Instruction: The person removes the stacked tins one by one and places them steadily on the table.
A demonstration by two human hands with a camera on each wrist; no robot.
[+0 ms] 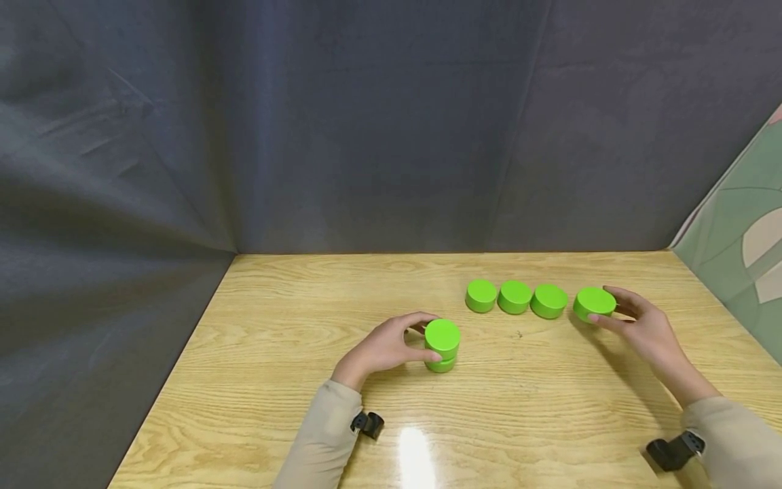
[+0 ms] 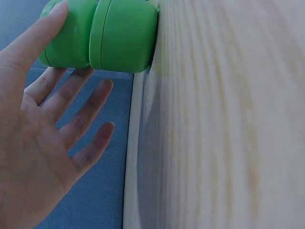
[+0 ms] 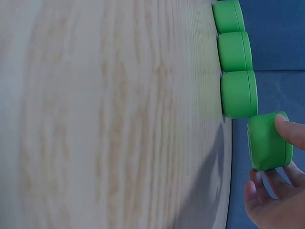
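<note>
Two green round lidded containers stand stacked left of centre on the table. My left hand (image 1: 391, 343) pinches the upper container (image 1: 442, 334) between thumb and fingers. Directly beneath it, the lower container (image 2: 126, 36) rests on the wood. In the left wrist view, the left hand's lower fingers (image 2: 88, 114) are spread and touch nothing. Off to the right, my right hand (image 1: 644, 329) grips another green round container (image 3: 268, 143), thumb on one side and fingers on the other. That container is held slightly above the tabletop, at the right end of a row of matching ones.
Three more green containers stand side by side in the row: a left one (image 1: 480, 296), a middle one (image 1: 514, 297) and a right one (image 1: 548, 301). A dark curtain (image 1: 379, 136) hangs behind the wooden table (image 1: 275, 326). Patterned cloth (image 1: 745, 224) borders the right side.
</note>
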